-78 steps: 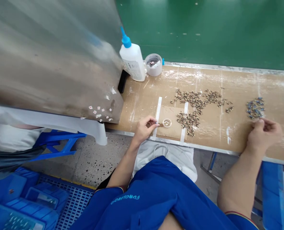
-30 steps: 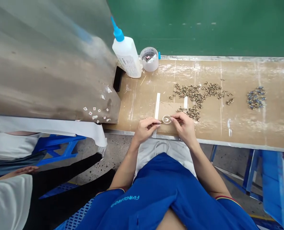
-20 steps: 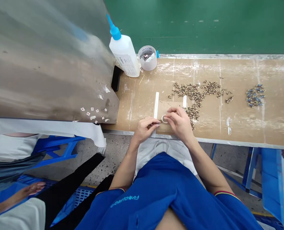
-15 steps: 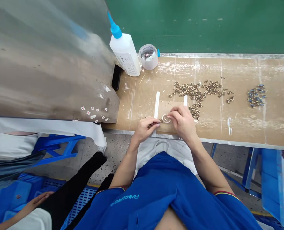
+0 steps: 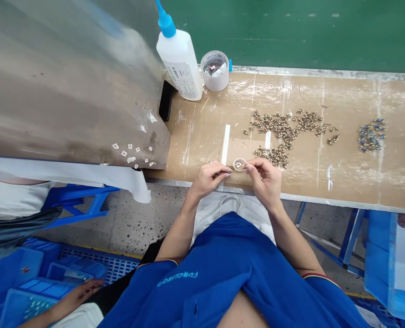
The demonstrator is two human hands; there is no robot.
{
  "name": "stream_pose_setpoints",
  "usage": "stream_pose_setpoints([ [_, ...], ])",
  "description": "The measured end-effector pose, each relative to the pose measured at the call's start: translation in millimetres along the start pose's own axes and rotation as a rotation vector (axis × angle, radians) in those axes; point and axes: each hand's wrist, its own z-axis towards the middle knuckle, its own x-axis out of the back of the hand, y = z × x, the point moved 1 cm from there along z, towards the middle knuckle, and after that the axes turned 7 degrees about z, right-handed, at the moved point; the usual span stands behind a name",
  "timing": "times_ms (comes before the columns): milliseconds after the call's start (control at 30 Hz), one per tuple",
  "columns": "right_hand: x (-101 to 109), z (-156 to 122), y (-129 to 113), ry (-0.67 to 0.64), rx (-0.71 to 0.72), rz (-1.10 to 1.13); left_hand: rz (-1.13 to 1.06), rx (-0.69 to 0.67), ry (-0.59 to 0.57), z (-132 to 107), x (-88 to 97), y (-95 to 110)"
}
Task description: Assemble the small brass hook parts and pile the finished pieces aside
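Observation:
My left hand (image 5: 207, 180) is closed in a pinch on a small brass-coloured part (image 5: 217, 175), mostly hidden by the fingers. Between finger and thumb, my right hand (image 5: 266, 183) grips a thin wooden toothpick (image 5: 241, 167). Its tip reaches left to the left fingertips; whether it touches the part I cannot tell. Just beyond the fingers lies a small round clear dish (image 5: 235, 161) with a white blob inside. A pile of small brass-coloured parts (image 5: 277, 127) spreads over the table behind and right of my right hand.
Farther right sits a group of brass parts with blue on them (image 5: 371, 135). A white bottle with blue nozzle (image 5: 182, 66), a tape roll (image 5: 216, 83) holding scraps and a black phone-like object (image 5: 167, 101) stand at back left. A metal panel (image 5: 69, 91) borders the left; another person's hand (image 5: 83, 291) shows low left.
My right hand has drawn back from the dish, bringing the toothpick to my left fingertips. The view has shifted slightly. The other person's hand has moved right and their dark-clothed leg has shifted.

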Motion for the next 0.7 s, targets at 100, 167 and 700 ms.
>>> stream_pose_setpoints([
  [100, -3.2, -1.5, 0.2, -0.009, -0.009, -0.003, -0.002, -0.015, 0.008, 0.4, -0.6, 0.0],
  [167, -4.6, -1.3, 0.0, -0.020, -0.008, -0.024, -0.003, -0.024, 0.011, 0.6, -0.7, 0.0],
  [700, -6.6, -2.1, 0.0, -0.136, 0.087, -0.162, -0.003, 0.015, -0.012, 0.2, -0.5, -0.4],
])
